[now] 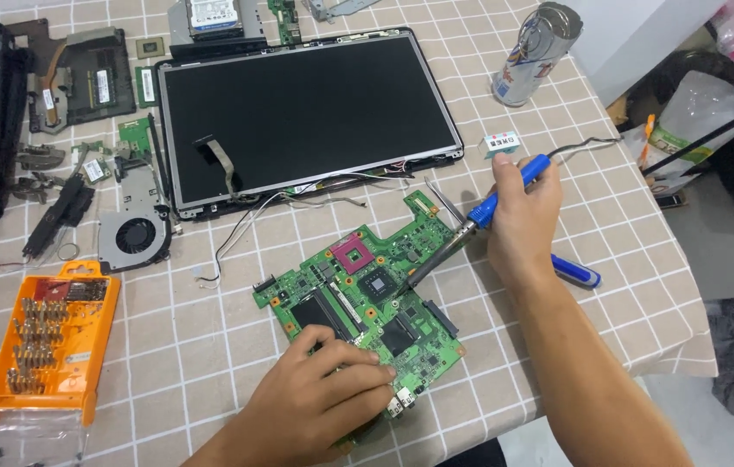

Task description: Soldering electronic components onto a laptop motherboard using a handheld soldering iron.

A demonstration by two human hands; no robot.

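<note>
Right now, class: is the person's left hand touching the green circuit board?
Touching. The head view shows the left hand pressed flat on the green circuit board, fingers overlapping its near edge.

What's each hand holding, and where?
Right hand grips the soldering iron by its blue handle, tip on the green circuit board. Left hand presses on the board's near edge, gripping nothing.
</note>
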